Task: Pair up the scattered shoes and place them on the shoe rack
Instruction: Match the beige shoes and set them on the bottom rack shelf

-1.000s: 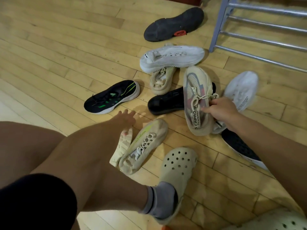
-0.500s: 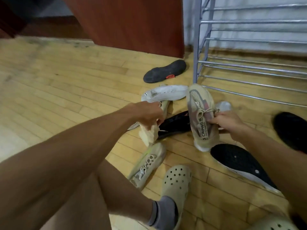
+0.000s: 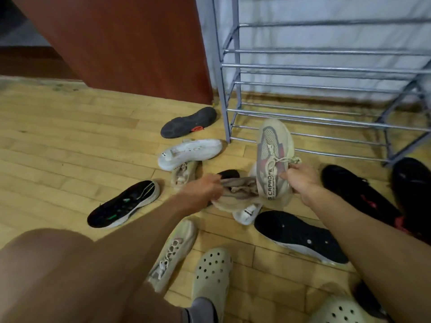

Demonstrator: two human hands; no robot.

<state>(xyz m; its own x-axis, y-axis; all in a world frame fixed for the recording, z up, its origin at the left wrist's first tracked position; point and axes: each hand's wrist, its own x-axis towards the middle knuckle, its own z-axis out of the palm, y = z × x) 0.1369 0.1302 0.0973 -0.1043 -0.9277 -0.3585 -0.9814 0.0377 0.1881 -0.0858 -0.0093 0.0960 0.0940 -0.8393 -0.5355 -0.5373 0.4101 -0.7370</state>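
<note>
Wooden floorboards (image 3: 70, 141) run under a scatter of shoes, with a red-brown panel (image 3: 130, 47) and a grey metal shoe rack (image 3: 326, 89) standing beyond the hands. Every shelf of the rack that shows is bare, so nothing has been put away yet; the work is at its first pair.

The right hand (image 3: 300, 180) is closed around the laces of a beige sneaker with a pink and grey side (image 3: 272, 159), held toe-up just in front of the rack's lowest bars. The left hand (image 3: 203, 190) grips a second beige sneaker (image 3: 238, 194), blurred, lying sideways and touching the first one's heel; it looks like the mate, though the blur makes that a judgement.

Left of the left hand lie a black sneaker with green marks (image 3: 126, 203), a white sneaker (image 3: 189, 152) with a tan shoe (image 3: 182, 176) tucked under it, and further off a black shoe sole-up (image 3: 189, 122). Below the hands sit a black mesh shoe (image 3: 300, 236) and another tan laced shoe (image 3: 172, 252). Right of the right hand are two dark shoes (image 3: 359, 197). All these remain to be matched.

Half a second ago the left hand was only lifting its shoe near the white one; now it has carried it across to meet the right hand's, and the view has tipped up to show more of the rack.
</note>
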